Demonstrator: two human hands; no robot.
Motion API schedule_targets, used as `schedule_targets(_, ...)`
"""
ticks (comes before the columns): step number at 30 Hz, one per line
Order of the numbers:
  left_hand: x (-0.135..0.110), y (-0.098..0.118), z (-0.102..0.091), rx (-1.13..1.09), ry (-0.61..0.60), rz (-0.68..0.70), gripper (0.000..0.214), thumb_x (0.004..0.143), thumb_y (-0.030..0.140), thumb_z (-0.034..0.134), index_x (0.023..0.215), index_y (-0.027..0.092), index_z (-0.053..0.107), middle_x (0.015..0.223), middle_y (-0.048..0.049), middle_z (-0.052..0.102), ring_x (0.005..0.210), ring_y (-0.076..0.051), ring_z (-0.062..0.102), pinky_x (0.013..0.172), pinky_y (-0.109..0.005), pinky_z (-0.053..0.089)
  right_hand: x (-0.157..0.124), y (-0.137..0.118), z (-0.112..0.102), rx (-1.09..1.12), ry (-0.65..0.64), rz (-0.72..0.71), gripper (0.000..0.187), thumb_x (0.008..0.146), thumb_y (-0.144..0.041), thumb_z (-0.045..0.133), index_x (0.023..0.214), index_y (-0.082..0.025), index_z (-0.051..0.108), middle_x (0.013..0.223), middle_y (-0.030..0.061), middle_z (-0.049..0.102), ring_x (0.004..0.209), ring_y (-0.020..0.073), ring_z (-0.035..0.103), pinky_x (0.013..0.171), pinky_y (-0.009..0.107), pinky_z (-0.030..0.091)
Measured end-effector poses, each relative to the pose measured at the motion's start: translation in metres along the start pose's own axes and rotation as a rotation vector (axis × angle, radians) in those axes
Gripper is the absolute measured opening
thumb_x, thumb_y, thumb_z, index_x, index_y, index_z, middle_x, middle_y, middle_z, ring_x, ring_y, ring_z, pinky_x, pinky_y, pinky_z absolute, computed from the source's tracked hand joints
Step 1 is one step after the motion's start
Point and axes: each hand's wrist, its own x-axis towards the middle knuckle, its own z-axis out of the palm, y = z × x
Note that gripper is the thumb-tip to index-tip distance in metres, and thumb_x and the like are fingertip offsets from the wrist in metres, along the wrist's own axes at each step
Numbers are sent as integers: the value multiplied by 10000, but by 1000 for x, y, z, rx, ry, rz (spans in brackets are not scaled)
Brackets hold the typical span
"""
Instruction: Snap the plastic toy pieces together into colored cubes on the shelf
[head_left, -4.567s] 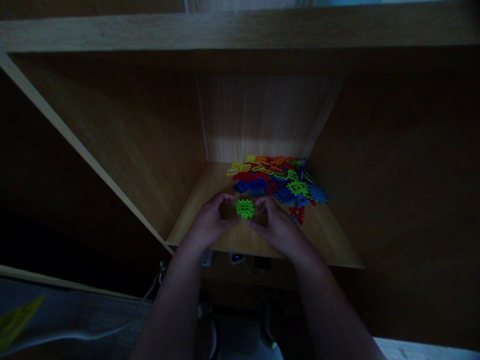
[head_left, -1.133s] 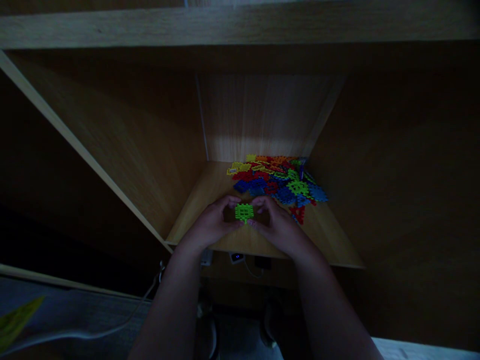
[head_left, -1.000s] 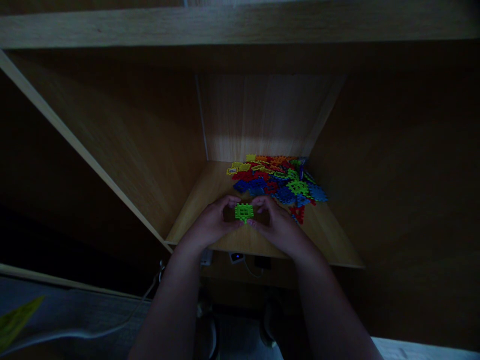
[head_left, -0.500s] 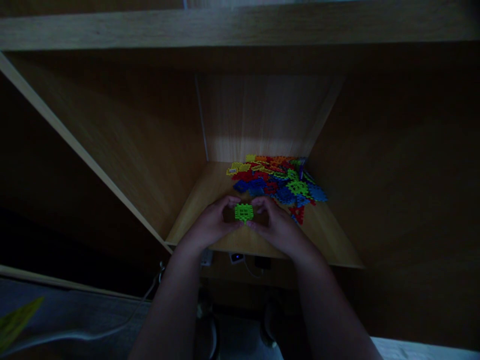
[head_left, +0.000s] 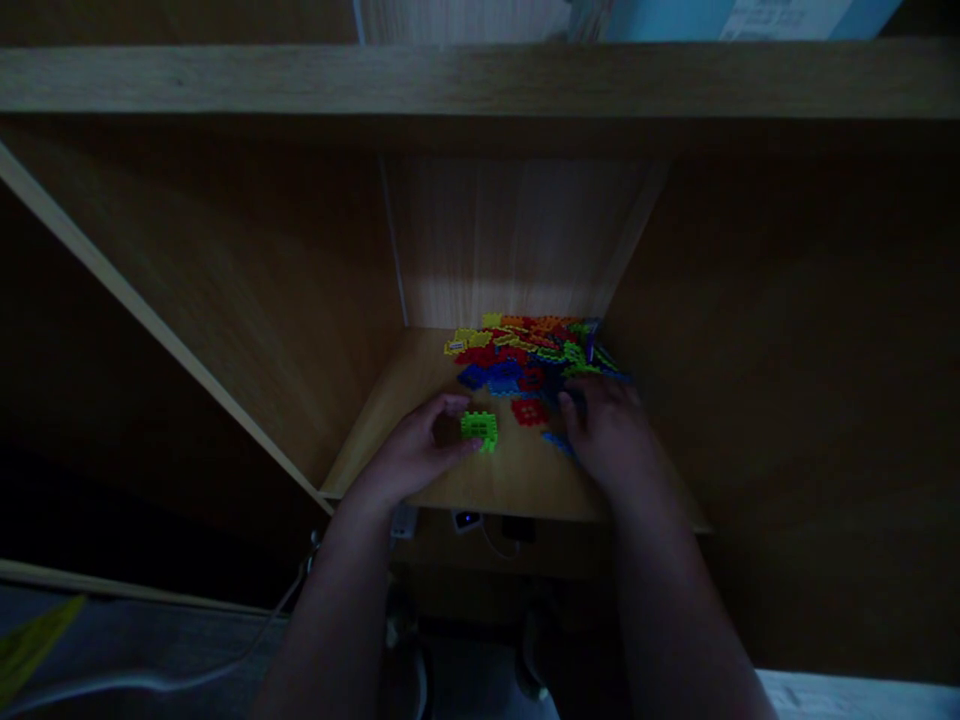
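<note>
A bright green square interlocking piece with notched edges and a grid centre is in my left hand. The thumb is at its lower edge, and the curled fingers are by its upper left. My right hand is over the right side of a pile of coloured interlocking pieces, thumb apart from the fingers. Its palm side is hidden, and I see nothing held in it. A red piece and a blue piece lie on the shelf just left of it.
The wooden shelf has side walls and a back panel. Above runs a thick shelf edge, with a blue box on top. Below are a small lit device and a cable.
My right hand has let go of the green piece and moved right to the pile. My left hand keeps the green piece. The view has shifted, bringing the blue box into sight.
</note>
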Motion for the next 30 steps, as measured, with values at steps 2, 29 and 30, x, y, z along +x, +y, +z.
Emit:
schedule_targets(2, 0, -1, 1, -21, 5, -12, 459, 896, 434, 829, 1298, 282, 667, 1378, -63, 722, 1312, -286, 666, 1185, -486, 488, 0, 18, 2, -58, -10, 68, 388, 1080, -392, 434, 1197, -156, 720, 1256, 216, 715, 1247, 395, 607, 1127, 598, 434)
schedule_targets(29, 1, -1, 4, 24, 31, -30, 366, 979, 488, 712, 1268, 265, 682, 1321, -77, 743, 1242, -278, 698, 1116, -472, 533, -8, 29, 27, -32, -141, 151, 513, 1051, -516, 494, 1424, -205, 662, 1661, 204, 465, 1602, 447, 319, 1232, 702, 328)
schedule_targets(30, 1, -1, 4, 23, 28, -34, 368, 979, 488, 712, 1269, 263, 680, 1322, -79, 742, 1240, -278, 699, 1117, -475, 532, -9, 29, 28, -42, -163, 168, 528, 1048, -530, 503, 1440, -210, 656, 1680, 205, 443, 1617, 459, 286, 1228, 717, 320)
